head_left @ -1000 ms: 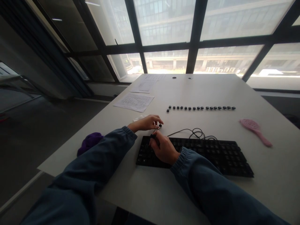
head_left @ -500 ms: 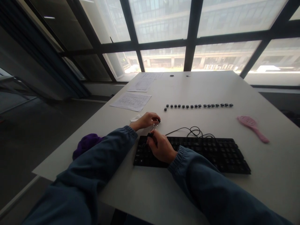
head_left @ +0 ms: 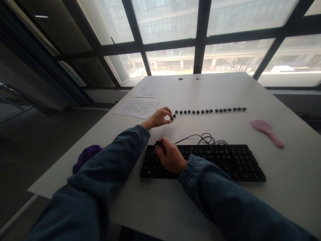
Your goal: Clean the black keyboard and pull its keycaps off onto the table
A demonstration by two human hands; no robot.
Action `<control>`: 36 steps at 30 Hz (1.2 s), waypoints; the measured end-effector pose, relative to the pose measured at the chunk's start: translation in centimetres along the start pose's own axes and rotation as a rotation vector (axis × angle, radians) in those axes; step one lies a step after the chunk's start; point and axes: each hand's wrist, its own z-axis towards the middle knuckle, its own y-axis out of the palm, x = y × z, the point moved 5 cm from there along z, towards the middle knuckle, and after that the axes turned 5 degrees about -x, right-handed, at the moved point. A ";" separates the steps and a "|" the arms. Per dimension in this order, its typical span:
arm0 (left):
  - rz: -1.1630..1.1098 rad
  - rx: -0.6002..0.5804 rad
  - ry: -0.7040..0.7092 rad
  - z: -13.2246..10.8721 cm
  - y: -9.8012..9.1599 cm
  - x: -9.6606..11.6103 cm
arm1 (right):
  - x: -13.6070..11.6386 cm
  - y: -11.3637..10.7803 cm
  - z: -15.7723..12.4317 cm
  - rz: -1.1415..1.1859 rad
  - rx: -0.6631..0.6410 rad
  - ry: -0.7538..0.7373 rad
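Between thumb and forefinger, my left hand (head_left: 160, 117) pinches a small black keycap (head_left: 172, 119). It is low over the table, close beside another loose keycap (head_left: 174, 115) at the left end of a row of black keycaps (head_left: 197, 111). My right hand (head_left: 173, 157) is closed around the black handle of a wire keycap puller (head_left: 158, 143), whose two metal prongs point up and away. That hand is above the left part of a black keyboard (head_left: 208, 160) and hides some of its keys.
Coiled behind the keyboard is its black cable (head_left: 207, 136). A pink hairbrush (head_left: 268, 132) lies at the right. Printed sheets (head_left: 136, 107) are at the back left, and a purple cloth item (head_left: 86, 156) sits by my left sleeve. Windows stand beyond the table (head_left: 220, 90).
My left hand has moved away from the puller, forward to the left end of the keycap row, carrying the keycap. My right hand stays over the keyboard. The view has shifted slightly.
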 end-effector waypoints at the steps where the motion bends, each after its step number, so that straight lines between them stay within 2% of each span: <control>1: 0.023 0.017 0.004 1.0 -0.2 -0.1 | 0.0 0.0 0.0 0.004 0.003 0.001; 5: 0.114 -0.015 0.012 4.7 0.2 -0.7 | 0.2 -0.2 0.0 0.021 0.034 0.011; 9: 0.154 -0.067 0.020 6.7 1.3 -1.5 | 0.4 -0.4 0.1 0.043 0.069 0.031; 17: 0.148 -0.182 -0.032 7.6 3.3 -2.6 | 0.5 -0.4 0.1 0.057 0.067 0.050; 23: 0.117 -0.203 -0.038 7.3 2.9 -2.5 | 0.7 -0.4 0.0 0.077 0.074 0.050; 26: 0.052 -0.163 -0.027 6.4 1.3 -1.7 | 1.2 -0.5 0.1 0.139 0.149 0.083; 29: -0.056 -0.129 -0.015 4.3 -1.1 0.0 | 1.8 -0.9 0.2 0.242 0.286 0.130; 33: -0.210 -0.130 -0.082 -0.8 -3.7 3.1 | 2.4 -1.4 0.4 0.315 0.437 0.157; 36: -0.308 -0.084 -0.150 -5.6 -4.5 5.3 | 2.5 -1.7 0.5 0.318 0.474 0.160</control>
